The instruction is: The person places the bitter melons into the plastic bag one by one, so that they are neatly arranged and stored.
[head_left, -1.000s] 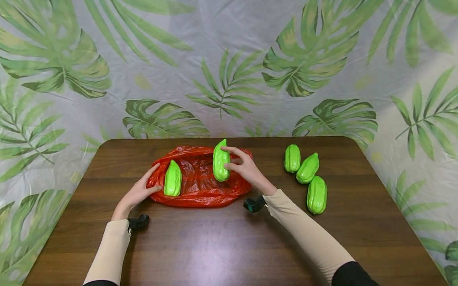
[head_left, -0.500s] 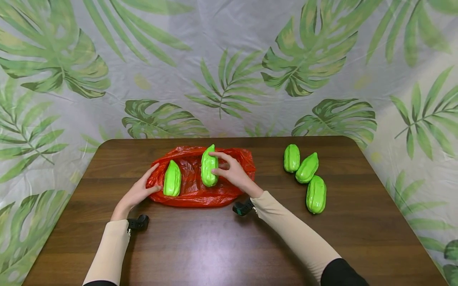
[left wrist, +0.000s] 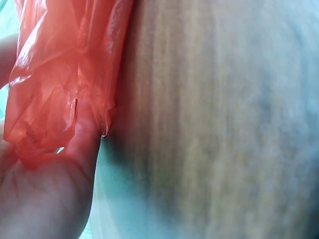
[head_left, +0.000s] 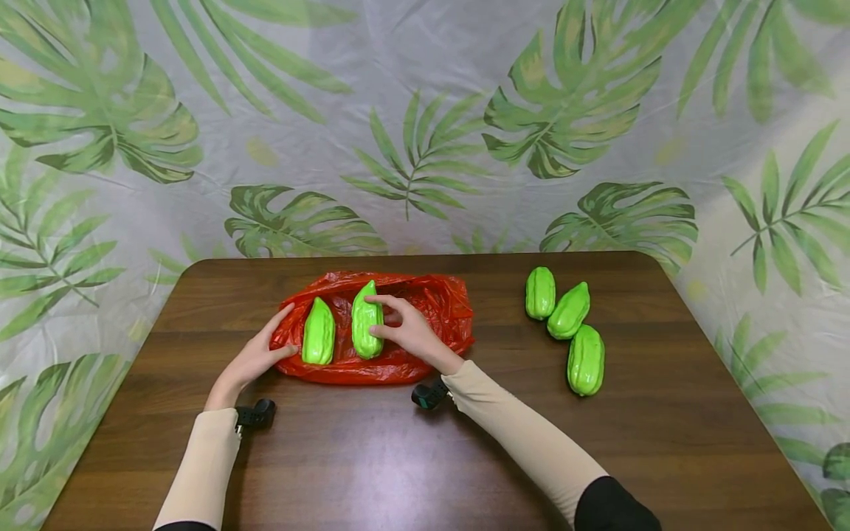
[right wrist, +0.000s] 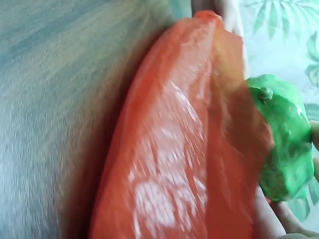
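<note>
A red plastic bag point(head_left: 454, 310) lies spread with its mouth upward on the table. My left hand point(head_left: 255, 355) holds the bag's left end, the red film stretched over its thumb in the left wrist view point(left wrist: 47, 204). Beside those fingers, one green ribbed bitter melon point(head_left: 319, 335) stands inside the bag, pointed end away from me. My right hand point(head_left: 413, 333) grips a second bitter melon point(head_left: 362, 328) between thumb and fingers, over the bag's opening. In the right wrist view, this melon point(right wrist: 284, 142) shows its stem end behind the bag's near wall point(right wrist: 169, 149).
Three more bitter melons lie grouped on the right of the table: one at the back point(head_left: 541, 293), a slanted one point(head_left: 569, 311) and a nearer one point(head_left: 586, 361). The brown wooden table point(head_left: 332, 457) ends at a leaf-patterned cloth point(head_left: 425, 243) hanging behind it.
My right hand has carried its bitter melon leftward and a little nearer me over the bag, closer to the other melon. The left hand stays at the bag's left end.
</note>
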Motion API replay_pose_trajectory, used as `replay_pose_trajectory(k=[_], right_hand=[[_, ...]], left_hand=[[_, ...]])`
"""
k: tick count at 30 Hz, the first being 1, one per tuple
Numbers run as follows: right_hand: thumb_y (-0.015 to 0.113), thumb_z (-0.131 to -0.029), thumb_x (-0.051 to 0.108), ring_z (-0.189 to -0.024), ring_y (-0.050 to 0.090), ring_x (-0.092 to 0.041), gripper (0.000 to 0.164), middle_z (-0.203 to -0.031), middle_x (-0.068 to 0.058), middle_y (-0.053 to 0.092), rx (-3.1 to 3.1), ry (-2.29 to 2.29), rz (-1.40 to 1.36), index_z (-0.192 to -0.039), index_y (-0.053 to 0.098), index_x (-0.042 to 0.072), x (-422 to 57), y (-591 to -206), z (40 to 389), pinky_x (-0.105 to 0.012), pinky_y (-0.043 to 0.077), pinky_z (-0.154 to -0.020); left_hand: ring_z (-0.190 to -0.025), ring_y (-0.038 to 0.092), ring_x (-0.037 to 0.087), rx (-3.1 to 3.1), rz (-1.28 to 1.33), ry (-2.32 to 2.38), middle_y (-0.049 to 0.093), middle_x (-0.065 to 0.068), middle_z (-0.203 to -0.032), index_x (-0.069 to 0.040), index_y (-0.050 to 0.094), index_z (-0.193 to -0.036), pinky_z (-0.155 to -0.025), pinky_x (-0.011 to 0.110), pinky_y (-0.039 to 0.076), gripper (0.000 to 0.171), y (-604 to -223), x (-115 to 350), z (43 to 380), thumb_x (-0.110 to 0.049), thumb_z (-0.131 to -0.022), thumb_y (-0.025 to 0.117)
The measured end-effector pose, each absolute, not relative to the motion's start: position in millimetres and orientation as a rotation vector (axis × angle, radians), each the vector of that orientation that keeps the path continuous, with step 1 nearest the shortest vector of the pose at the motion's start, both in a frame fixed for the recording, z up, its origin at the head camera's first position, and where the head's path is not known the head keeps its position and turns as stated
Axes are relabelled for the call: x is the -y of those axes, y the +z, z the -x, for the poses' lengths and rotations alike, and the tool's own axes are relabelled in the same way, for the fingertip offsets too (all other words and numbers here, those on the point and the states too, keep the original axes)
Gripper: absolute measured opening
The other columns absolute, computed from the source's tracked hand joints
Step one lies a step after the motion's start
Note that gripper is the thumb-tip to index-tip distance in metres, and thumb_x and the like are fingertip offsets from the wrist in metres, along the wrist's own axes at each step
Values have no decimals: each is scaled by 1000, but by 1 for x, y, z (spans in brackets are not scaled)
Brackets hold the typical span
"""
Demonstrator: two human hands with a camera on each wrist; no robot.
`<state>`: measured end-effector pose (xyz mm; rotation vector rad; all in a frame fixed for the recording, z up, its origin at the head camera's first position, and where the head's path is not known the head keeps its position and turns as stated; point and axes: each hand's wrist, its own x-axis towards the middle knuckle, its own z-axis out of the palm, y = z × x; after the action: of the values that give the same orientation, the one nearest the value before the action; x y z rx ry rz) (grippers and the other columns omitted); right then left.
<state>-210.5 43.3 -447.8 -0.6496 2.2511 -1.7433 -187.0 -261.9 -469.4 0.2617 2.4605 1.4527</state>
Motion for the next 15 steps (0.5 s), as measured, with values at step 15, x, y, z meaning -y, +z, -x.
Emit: replay_pose_trajectory(k=[15], right_hand=[[69, -88, 11, -107, 59, -28, 49, -132, -17, 47, -2306, -1668, 571, -136, 55, 13, -16, -459, 204, -29, 50, -83]], left_hand=[[-136, 14, 52, -2483, -266, 1429, 10, 31, -153, -16, 10, -155, -104, 67, 15, 81, -467, 261, 186, -14, -93, 61]])
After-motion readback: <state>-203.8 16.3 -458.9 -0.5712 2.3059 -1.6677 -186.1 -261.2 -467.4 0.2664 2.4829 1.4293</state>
